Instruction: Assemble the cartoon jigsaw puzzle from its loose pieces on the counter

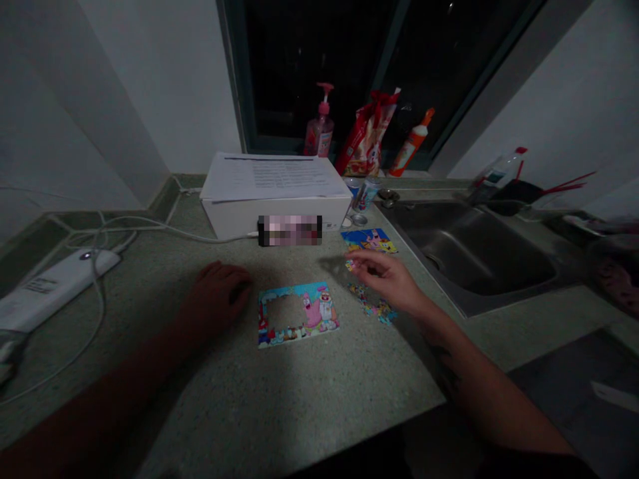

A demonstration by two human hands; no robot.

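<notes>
A partly filled jigsaw puzzle (pixel 319 309) of pink and blue cartoon figures lies on the counter; its frame and right side are filled, and bare counter shows through the middle. My left hand (pixel 217 296) rests on the counter just left of the puzzle, fingers loosely curled, thumb apart, holding nothing I can see. My right hand (pixel 392 279) is above the counter right of the puzzle, its fingertips pinching a small puzzle piece (pixel 350 265). Below that hand lies a pile of loose puzzle pieces (pixel 379 311). Behind it is a blue cartoon picture (pixel 367 238), partly covered by the hand.
A white box (pixel 234 216) with a printed sheet stands at the back, a phone (pixel 289 230) leaning on it. A cable runs left to a power strip (pixel 64 283). Cans (pixel 368 193) stand beside the box. At right is a sink (pixel 479 253); bottles and a red bag (pixel 369 136) line the window.
</notes>
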